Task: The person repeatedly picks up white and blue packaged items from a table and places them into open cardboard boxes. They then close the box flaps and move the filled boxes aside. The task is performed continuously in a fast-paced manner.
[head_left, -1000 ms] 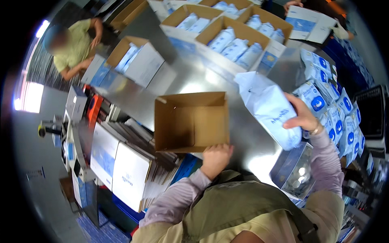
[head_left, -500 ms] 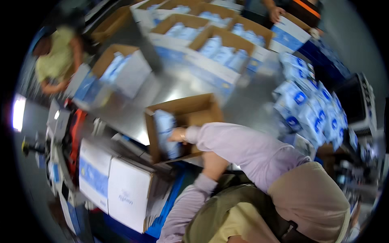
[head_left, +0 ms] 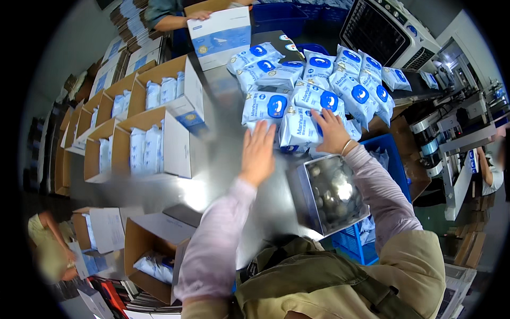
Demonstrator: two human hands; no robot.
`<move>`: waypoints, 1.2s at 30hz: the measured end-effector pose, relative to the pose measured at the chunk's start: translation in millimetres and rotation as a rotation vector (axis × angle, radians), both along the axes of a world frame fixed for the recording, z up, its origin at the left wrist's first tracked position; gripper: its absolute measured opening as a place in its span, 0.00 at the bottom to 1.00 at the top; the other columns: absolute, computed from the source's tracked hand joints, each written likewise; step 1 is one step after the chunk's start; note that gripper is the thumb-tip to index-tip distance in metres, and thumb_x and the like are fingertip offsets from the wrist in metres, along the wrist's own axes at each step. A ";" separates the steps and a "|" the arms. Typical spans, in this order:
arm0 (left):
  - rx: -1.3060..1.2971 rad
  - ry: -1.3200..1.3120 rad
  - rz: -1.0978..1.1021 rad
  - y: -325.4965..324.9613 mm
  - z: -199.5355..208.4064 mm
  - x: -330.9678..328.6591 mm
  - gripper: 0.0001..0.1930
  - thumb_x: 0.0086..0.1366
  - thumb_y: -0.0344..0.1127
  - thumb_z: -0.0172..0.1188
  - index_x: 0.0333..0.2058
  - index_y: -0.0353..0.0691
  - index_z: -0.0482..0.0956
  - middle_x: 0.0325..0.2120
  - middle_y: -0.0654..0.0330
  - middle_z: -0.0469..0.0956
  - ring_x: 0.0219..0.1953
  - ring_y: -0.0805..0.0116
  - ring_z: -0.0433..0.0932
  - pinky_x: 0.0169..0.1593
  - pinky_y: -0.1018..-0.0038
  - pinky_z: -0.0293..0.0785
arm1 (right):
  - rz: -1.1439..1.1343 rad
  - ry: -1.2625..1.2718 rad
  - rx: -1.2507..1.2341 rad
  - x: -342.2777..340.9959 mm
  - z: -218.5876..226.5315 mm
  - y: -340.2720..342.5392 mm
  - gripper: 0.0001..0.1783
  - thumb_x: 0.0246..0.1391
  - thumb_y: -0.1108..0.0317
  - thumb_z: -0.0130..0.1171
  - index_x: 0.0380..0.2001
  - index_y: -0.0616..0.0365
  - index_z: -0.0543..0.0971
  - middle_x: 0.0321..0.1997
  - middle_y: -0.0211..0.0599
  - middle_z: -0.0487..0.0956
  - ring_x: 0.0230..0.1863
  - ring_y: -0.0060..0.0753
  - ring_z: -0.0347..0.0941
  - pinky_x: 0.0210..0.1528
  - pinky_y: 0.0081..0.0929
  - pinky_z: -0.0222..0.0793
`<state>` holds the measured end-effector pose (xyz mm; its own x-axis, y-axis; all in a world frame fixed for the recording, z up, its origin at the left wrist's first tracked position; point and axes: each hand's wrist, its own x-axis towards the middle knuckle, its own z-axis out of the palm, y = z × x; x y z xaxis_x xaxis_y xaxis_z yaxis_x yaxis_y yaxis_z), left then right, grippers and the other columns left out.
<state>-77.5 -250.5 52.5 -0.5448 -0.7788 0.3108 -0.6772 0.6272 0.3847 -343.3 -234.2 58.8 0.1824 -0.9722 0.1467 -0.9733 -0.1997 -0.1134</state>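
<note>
A pile of soft pale-blue wipes packs (head_left: 308, 90) with dark blue lids lies on the metal table ahead of me. My left hand (head_left: 258, 153) is open, its fingers stretched toward the near left pack (head_left: 264, 108) and at its lower edge. My right hand (head_left: 332, 133) is also open, fingers spread over the right end of a front pack (head_left: 300, 129). Neither hand is closed around anything. At the lower left stands an open cardboard box (head_left: 139, 239) with wipes packs (head_left: 155, 267) inside, its flaps folded out.
Several open boxes (head_left: 183, 135) filled with packs line the left. Beside my right forearm sits a box (head_left: 312, 204) of shiny grey round shapes, above a blue crate (head_left: 390, 146). Across the table, another person's hand (head_left: 199, 15) touches a white-and-blue box (head_left: 220, 40). Another person (head_left: 50, 244) is at far left.
My view has swung right, toward the pile. My right hand, earlier inside the open box on a pack, has left it; both hands have come to the pile.
</note>
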 end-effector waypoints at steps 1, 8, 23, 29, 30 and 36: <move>0.017 -0.059 -0.014 -26.4 -26.6 -19.6 0.41 0.43 0.27 0.62 0.60 0.36 0.59 0.60 0.51 0.60 0.64 0.53 0.55 0.65 0.56 0.48 | 0.004 0.061 -0.014 1.0 -4.4 -2.0 0.58 0.23 0.62 0.71 0.64 0.48 0.56 0.58 0.57 0.63 0.62 0.59 0.56 0.64 0.48 0.52; 0.189 -0.360 0.102 -55.8 -69.2 -33.4 0.36 0.34 0.35 0.72 0.48 0.45 0.71 0.48 0.59 0.70 0.50 0.59 0.66 0.51 0.61 0.58 | 0.061 -0.597 0.086 -32.8 2.9 -33.0 0.53 0.20 0.63 0.70 0.59 0.54 0.65 0.52 0.52 0.71 0.53 0.52 0.67 0.57 0.34 0.62; 1.031 1.384 0.935 193.1 -106.9 108.2 0.28 0.54 0.37 0.63 0.51 0.30 0.65 0.48 0.51 0.71 0.49 0.60 0.72 0.50 0.68 0.69 | -0.309 -1.650 1.145 178.6 -101.5 106.4 0.36 0.37 0.71 0.65 0.54 0.68 0.67 0.47 0.43 0.77 0.46 0.37 0.74 0.50 0.28 0.68; 0.628 1.313 0.636 229.1 39.1 144.0 0.36 0.46 0.35 0.71 0.52 0.31 0.62 0.44 0.54 0.73 0.44 0.65 0.74 0.49 0.70 0.70 | 0.122 -1.132 0.422 225.6 76.8 167.5 0.47 0.39 0.65 0.67 0.62 0.66 0.57 0.55 0.48 0.71 0.55 0.40 0.70 0.58 0.31 0.63; 0.447 1.336 0.562 232.5 68.2 162.6 0.37 0.46 0.35 0.71 0.53 0.33 0.61 0.44 0.55 0.72 0.45 0.66 0.73 0.50 0.71 0.69 | 0.233 -1.085 0.255 244.0 103.1 175.7 0.48 0.39 0.64 0.66 0.63 0.65 0.56 0.59 0.53 0.66 0.58 0.45 0.66 0.60 0.35 0.60; 0.214 1.314 0.408 260.7 44.0 371.6 0.28 0.65 0.42 0.46 0.62 0.38 0.56 0.59 0.53 0.63 0.58 0.59 0.66 0.59 0.63 0.65 | 0.769 -0.806 -0.349 393.0 178.0 224.9 0.52 0.39 0.63 0.66 0.65 0.64 0.51 0.68 0.65 0.46 0.68 0.67 0.46 0.67 0.48 0.45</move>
<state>294.1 10.2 96.6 0.3249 -0.9071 0.2676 0.1325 0.3238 0.9368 49.7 -9.3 236.8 0.4385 -0.5298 0.7260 -0.2530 -0.8479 -0.4659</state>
